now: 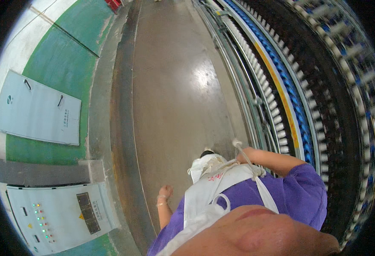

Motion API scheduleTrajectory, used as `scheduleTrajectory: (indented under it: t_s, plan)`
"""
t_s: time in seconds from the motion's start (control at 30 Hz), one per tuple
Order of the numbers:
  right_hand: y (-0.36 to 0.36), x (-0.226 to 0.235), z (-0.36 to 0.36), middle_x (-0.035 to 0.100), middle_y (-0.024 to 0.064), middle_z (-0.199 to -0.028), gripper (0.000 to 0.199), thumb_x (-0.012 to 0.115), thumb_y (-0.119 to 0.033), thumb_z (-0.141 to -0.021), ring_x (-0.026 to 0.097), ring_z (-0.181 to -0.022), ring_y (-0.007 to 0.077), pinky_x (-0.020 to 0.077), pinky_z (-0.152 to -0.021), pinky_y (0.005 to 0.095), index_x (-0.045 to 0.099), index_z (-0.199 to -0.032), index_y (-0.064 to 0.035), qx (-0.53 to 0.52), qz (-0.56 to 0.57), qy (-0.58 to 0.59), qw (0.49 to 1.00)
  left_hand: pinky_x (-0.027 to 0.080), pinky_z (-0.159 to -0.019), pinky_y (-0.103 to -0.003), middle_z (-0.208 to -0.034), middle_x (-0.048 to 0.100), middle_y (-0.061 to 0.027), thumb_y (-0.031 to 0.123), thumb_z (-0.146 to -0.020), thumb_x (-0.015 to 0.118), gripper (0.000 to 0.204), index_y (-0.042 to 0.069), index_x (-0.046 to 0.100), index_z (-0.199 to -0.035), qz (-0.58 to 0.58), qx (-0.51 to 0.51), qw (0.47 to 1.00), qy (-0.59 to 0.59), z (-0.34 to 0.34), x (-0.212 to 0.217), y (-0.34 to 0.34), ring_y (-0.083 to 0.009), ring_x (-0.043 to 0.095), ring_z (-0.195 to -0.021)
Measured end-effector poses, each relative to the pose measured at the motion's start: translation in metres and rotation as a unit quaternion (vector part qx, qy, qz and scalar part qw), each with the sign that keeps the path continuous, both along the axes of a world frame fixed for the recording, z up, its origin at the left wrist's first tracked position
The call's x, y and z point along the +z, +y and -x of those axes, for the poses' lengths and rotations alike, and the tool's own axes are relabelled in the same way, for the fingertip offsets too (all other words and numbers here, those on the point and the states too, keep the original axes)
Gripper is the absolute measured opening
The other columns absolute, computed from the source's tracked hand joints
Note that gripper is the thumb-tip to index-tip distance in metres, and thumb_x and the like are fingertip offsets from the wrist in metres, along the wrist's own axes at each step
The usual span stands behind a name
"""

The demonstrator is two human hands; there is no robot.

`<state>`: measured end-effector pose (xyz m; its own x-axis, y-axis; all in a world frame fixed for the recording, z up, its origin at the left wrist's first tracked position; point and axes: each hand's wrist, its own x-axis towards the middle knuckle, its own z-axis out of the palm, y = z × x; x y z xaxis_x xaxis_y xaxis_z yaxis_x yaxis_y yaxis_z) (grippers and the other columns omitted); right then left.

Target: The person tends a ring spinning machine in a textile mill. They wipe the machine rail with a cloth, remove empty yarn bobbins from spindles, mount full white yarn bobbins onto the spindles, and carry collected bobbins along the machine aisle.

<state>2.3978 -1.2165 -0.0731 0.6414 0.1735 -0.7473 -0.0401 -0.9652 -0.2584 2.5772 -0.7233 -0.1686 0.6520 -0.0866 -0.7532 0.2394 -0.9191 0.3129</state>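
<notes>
My left hand point(166, 191) hangs over the walkway beside my left hip, a thin band round its wrist. Its fingers look curled in, and nothing shows in them. My right hand point(243, 155) is at the front of my body on the right, next to a knotted white cord point(238, 143) and the edge of my white apron point(213, 181). Cord and apron hide most of its fingers, so I cannot make out whether it holds anything. The apron lies over my purple shirt point(243, 197). A shoe tip point(206, 152) shows beyond the apron.
Close on my right runs a long textile machine with metal rails point(238, 81), rows of white bobbins point(270, 100) and a yellow strip point(277, 85). The smooth floor point(174, 98) stretches ahead. Along the green wall on the left are a grey cabinet point(38, 109) and a control panel point(61, 213) with lights.
</notes>
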Motion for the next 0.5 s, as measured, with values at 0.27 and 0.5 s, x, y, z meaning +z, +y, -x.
scheduleTrajectory:
  t_s: [0.27, 0.5]
  plan:
    - [-0.21, -0.015, -0.291, 0.07, 0.0177, -0.099, 0.038, 0.048, -0.039, -0.09, 0.066, -0.096, 0.0371, 0.0515, -0.08, 0.05, 0.066, -0.112, -0.0144, -0.046, 0.002, 0.005, 0.999, 0.054, -0.074, -0.043, -0.095, 0.071, -0.0172, 0.028, -0.083, 0.067, 0.038, 0.0, 0.065, -0.109, -0.102, -0.286, 0.95, -0.065, -0.345, -0.036, -0.224, -0.0311, 0.068, -0.085]
    - [-0.361, 0.057, -0.48, 0.066, 0.0197, -0.112, 0.048, 0.05, -0.044, -0.091, 0.063, -0.103, 0.0397, 0.0483, -0.086, 0.0468, 0.058, -0.126, -0.0105, -0.314, -0.234, -0.087, 0.916, 0.051, -0.088, -0.04, -0.114, 0.066, -0.0158, 0.029, -0.088, 0.062, 0.038, 0.006, 0.06, -0.119, 0.339, -0.223, 0.877, -0.256, -0.683, 0.124, -0.653, -0.0325, 0.064, -0.102]
